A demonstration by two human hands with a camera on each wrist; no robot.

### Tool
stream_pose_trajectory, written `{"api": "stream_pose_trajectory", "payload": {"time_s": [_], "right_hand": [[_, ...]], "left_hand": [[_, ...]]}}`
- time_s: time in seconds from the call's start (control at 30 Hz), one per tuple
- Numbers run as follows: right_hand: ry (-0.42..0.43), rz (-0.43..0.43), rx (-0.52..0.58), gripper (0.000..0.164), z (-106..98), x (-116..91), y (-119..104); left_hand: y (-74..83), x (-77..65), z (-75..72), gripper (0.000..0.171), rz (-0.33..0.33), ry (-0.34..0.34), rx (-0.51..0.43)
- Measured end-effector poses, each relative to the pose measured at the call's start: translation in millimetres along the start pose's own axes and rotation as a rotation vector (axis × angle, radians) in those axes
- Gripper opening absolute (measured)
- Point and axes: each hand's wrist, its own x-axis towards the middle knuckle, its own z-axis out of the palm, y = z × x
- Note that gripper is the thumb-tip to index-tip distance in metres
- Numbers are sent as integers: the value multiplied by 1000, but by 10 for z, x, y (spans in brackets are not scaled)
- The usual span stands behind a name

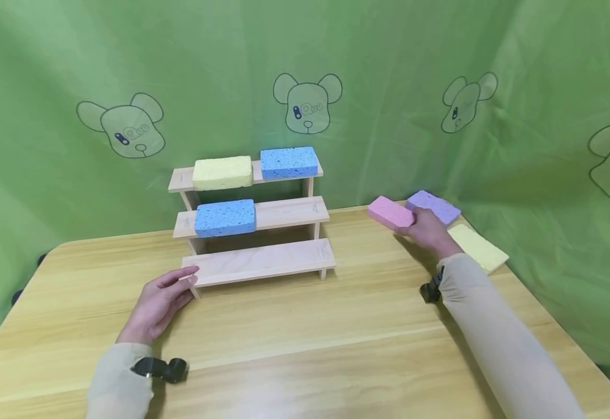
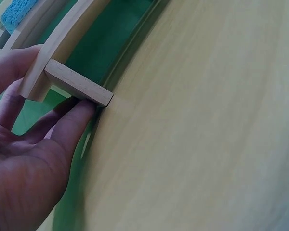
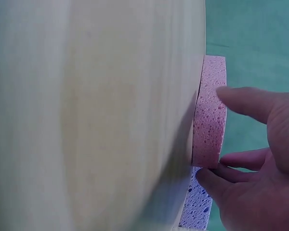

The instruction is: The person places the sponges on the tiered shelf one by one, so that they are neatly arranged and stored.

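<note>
Pink sponge: lies at the table's (image 1: 305,337) back edge, right of the rack; in my head view I see it (image 1: 386,212) angled, its right end in the right hand.
Right hand: I have it (image 1: 431,230) grasping that sponge, thumb along the front face and fingers at the right end, as the right wrist view shows.
Left hand: I have it (image 1: 158,302) holding the left end of the rack, digits about the bottom shelf's corner and its leg.
Purple sponge: this one (image 1: 436,206) sits just beside the pink, on its right, close behind my fingers.
Loose yellow sponge: flat (image 1: 478,249) near the table's right edge, its near-left side partly covered by my right wrist and sleeve (image 1: 499,326).
Wooden rack: three stepped shelves (image 1: 263,262), well to the left of the pink, with table surface between.
Top shelf: a yellow sponge (image 1: 223,173) toward the left, a blue one (image 1: 289,163) at the right end.
Middle shelf: another blue sponge (image 1: 225,218), left of centre.
Table: pale wood grain, rounded far-left corner, some glare near me.
Green curtain: it (image 1: 378,52) hangs behind and at the sides, creased, printed with outlined animal heads (image 1: 308,105).
</note>
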Motion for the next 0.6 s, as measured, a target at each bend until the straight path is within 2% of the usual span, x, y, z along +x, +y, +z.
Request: {"api": "stream_pose_trajectory", "payload": {"time_s": [0.13, 0.33, 0.6], "right_hand": [[3, -17, -15, 60, 11, 26, 24], [-10, 8, -45, 68, -2, 14, 35], [-26, 47, -9, 77, -25, -5, 45]], "left_hand": [[2, -2, 1, 16, 2, 1, 10], [-1, -3, 8, 17, 2, -2, 9], [-13, 3, -6, 17, 1, 4, 8]]}}
